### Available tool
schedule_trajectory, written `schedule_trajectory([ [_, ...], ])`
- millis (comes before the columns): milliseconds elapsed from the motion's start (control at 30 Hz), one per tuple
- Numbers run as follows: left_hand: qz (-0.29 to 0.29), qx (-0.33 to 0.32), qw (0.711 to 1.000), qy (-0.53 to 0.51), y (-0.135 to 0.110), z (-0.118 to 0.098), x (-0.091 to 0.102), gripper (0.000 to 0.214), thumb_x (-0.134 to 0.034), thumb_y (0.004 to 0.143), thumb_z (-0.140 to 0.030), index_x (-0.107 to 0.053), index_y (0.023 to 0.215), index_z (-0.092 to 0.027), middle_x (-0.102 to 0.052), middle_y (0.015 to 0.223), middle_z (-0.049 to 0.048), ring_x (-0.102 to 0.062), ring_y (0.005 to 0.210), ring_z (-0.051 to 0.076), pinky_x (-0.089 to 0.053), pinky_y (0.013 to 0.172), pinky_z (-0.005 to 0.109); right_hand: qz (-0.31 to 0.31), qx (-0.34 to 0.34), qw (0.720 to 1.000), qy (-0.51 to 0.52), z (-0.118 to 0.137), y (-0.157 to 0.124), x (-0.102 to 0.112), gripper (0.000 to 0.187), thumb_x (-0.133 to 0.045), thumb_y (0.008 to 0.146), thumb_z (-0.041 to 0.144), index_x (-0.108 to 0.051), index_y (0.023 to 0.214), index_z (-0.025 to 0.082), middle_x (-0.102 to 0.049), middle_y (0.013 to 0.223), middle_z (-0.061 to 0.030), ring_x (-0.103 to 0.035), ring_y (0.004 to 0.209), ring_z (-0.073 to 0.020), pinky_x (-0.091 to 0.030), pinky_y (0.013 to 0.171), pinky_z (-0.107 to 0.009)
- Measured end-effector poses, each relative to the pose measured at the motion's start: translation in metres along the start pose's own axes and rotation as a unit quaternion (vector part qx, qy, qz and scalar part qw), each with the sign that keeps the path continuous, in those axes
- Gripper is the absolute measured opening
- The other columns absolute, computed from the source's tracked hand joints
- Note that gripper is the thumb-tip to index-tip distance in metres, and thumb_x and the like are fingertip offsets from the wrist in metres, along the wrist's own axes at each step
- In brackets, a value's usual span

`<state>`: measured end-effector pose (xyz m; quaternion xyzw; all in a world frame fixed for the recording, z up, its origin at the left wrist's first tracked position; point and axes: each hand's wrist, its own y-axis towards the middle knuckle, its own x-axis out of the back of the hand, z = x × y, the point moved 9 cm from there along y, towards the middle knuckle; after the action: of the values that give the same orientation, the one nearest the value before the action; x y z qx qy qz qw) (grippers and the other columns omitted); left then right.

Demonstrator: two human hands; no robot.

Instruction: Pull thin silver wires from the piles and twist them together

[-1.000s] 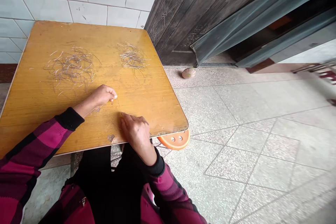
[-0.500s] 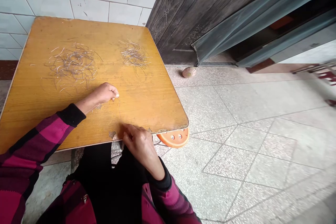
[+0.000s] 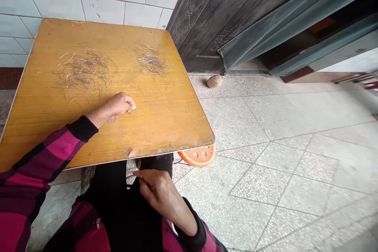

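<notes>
My left hand (image 3: 123,103) rests on the wooden table with its fingers pinched together. Between the fingertips is a thin wire, of which only a faint bit shows below them. My right hand (image 3: 159,189) is over my lap, just off the table's near edge. Its index finger stretches to the left while the other fingers curl in, and whatever they may hold is too small to make out. Beyond my left hand lies a loose, tangled pile of thin wires (image 3: 85,71). A smaller, tighter pile of wires (image 3: 153,62) sits towards the far right of the table.
The yellow wooden table (image 3: 177,118) has chipped patches along its near edge and stands against a white tiled wall (image 3: 103,10). An orange stool (image 3: 201,156) shows under its right corner. On the floor to the right lies a ball (image 3: 214,82), near a dark carved door (image 3: 195,43).
My right hand has dropped from the table edge to above my lap, away from my left hand. The left hand keeps its pinch in the same place; the wire below it is less visible.
</notes>
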<state>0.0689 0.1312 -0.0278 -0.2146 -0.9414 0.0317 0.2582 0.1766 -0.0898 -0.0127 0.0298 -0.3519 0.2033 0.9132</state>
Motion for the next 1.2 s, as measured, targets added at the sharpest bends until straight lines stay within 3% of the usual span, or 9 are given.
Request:
schedule_trajectory([
  [100, 0.029, -0.011, 0.999, 0.009, 0.001, 0.002, -0.004, 0.011, -0.059, 0.067, -0.019, -0.062, 0.057, -0.016, -0.058, 0.054, -0.0001, -0.048, 0.052, 0.011, -0.034, 0.053, 0.024, -0.020, 0.029, 0.998, 0.044, 0.010, -0.006, 0.017, 0.026, -0.046, 0.089, 0.012, -0.069, 0.100, 0.022, -0.071, 0.077, -0.0006, -0.066, 0.064, -0.0127, -0.049, 0.059, -0.023],
  [200, 0.046, -0.015, 0.999, 0.001, 0.003, 0.003, -0.005, 0.011, -0.060, 0.068, -0.019, -0.062, 0.058, -0.015, -0.058, 0.054, -0.0009, -0.047, 0.052, 0.010, -0.033, 0.053, 0.024, -0.169, 0.045, 0.985, 0.009, 0.011, 0.009, 0.056, 0.019, -0.049, 0.094, 0.020, -0.067, 0.100, 0.023, -0.067, 0.078, -0.0026, -0.065, 0.070, -0.0152, -0.051, 0.064, -0.027],
  [267, 0.060, -0.024, 0.998, -0.002, 0.002, 0.001, -0.005, 0.011, -0.059, 0.067, -0.017, -0.062, 0.057, -0.015, -0.056, 0.053, -0.0019, -0.046, 0.051, 0.010, -0.033, 0.054, 0.024, -0.242, 0.042, 0.968, -0.058, 0.007, 0.030, 0.070, 0.018, -0.052, 0.095, 0.027, -0.066, 0.104, 0.020, -0.068, 0.092, -0.0081, -0.065, 0.084, -0.0194, -0.052, 0.073, -0.032],
  [400, 0.083, -0.026, 0.996, -0.021, -0.001, -0.008, -0.007, 0.013, -0.059, 0.067, -0.015, -0.060, 0.054, -0.015, -0.054, 0.051, -0.0028, -0.046, 0.051, 0.009, -0.034, 0.055, 0.024, -0.177, 0.012, 0.970, -0.166, -0.009, 0.087, 0.048, 0.023, -0.057, 0.092, 0.030, -0.065, 0.108, 0.016, -0.068, 0.098, -0.0100, -0.063, 0.071, -0.0160, -0.048, 0.064, -0.027],
  [500, 0.081, -0.016, 0.996, -0.032, -0.003, -0.011, -0.007, 0.013, -0.059, 0.067, -0.014, -0.060, 0.054, -0.015, -0.055, 0.052, -0.0024, -0.048, 0.052, 0.010, -0.036, 0.057, 0.024, -0.164, -0.040, 0.957, -0.236, -0.020, 0.104, 0.036, 0.018, -0.056, 0.090, 0.021, -0.066, 0.104, 0.015, -0.070, 0.088, -0.0073, -0.063, 0.067, -0.0151, -0.041, 0.058, -0.024],
  [733, 0.039, 0.005, 0.999, -0.029, -0.001, -0.006, -0.002, 0.013, -0.057, 0.068, -0.012, -0.060, 0.056, -0.016, -0.057, 0.055, -0.0017, -0.050, 0.055, 0.011, -0.038, 0.061, 0.025, -0.175, -0.075, 0.924, -0.332, -0.016, 0.094, 0.031, 0.015, -0.052, 0.091, 0.018, -0.067, 0.088, 0.018, -0.068, 0.076, -0.0042, -0.057, 0.054, -0.0129, -0.021, 0.049, -0.028],
  [833, 0.029, 0.008, 0.999, -0.029, -0.001, -0.005, -0.001, 0.013, -0.056, 0.068, -0.012, -0.059, 0.056, -0.016, -0.057, 0.055, -0.0016, -0.051, 0.055, 0.011, -0.039, 0.060, 0.025, -0.155, -0.054, 0.929, -0.331, -0.011, 0.087, 0.023, 0.016, -0.052, 0.091, 0.017, -0.067, 0.084, 0.018, -0.067, 0.073, -0.0035, -0.057, 0.054, -0.0121, -0.021, 0.049, -0.028],
  [1033, 0.034, -0.013, 0.999, -0.022, 0.000, -0.004, -0.002, 0.010, -0.056, 0.068, -0.015, -0.061, 0.059, -0.015, -0.058, 0.056, -0.0020, -0.050, 0.054, 0.010, -0.037, 0.058, 0.024, -0.129, -0.029, 0.934, -0.332, 0.006, 0.076, -0.001, 0.018, -0.053, 0.092, 0.017, -0.067, 0.104, 0.017, -0.067, 0.075, -0.0030, -0.060, 0.061, -0.0126, -0.025, 0.050, -0.027],
  [1200, 0.055, -0.013, 0.998, 0.001, 0.002, -0.002, -0.005, 0.011, -0.058, 0.069, -0.017, -0.060, 0.059, -0.014, -0.055, 0.054, -0.0027, -0.044, 0.050, 0.008, -0.033, 0.054, 0.022, -0.098, -0.010, 0.928, -0.359, 0.019, 0.075, -0.018, 0.020, -0.053, 0.092, 0.014, -0.066, 0.106, 0.017, -0.065, 0.073, -0.0025, -0.060, 0.061, -0.0126, -0.024, 0.048, -0.028],
])
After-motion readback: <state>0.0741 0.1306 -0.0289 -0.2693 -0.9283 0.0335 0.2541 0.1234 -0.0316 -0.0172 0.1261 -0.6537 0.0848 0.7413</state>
